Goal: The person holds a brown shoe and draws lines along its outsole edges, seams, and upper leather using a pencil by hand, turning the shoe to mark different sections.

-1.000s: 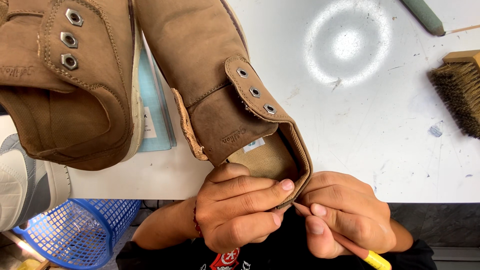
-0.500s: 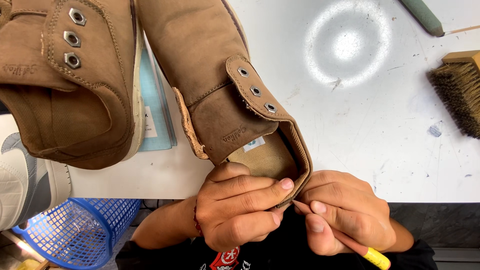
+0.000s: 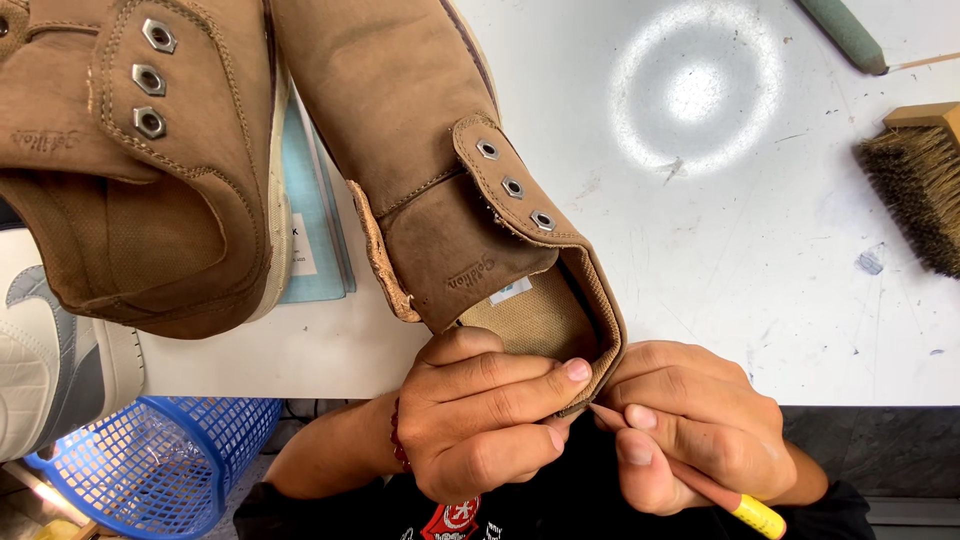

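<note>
A brown suede boot (image 3: 440, 170) lies on the white table (image 3: 720, 250), its collar toward me. My left hand (image 3: 480, 420) pinches the back edge of that collar, thumb inside against the tan lining. My right hand (image 3: 690, 430) grips a thin reddish stick with a yellow end (image 3: 745, 508); its tip touches the collar's rim beside my left fingertips. A second matching brown boot (image 3: 140, 180) rests at the upper left, with three metal eyelets showing.
A bristle brush (image 3: 915, 190) sits at the right edge. A green-handled tool (image 3: 845, 35) lies at the top right. A pale blue booklet (image 3: 310, 220) lies between the boots. A blue mesh basket (image 3: 160, 465) and a white shoe (image 3: 50, 360) are at lower left.
</note>
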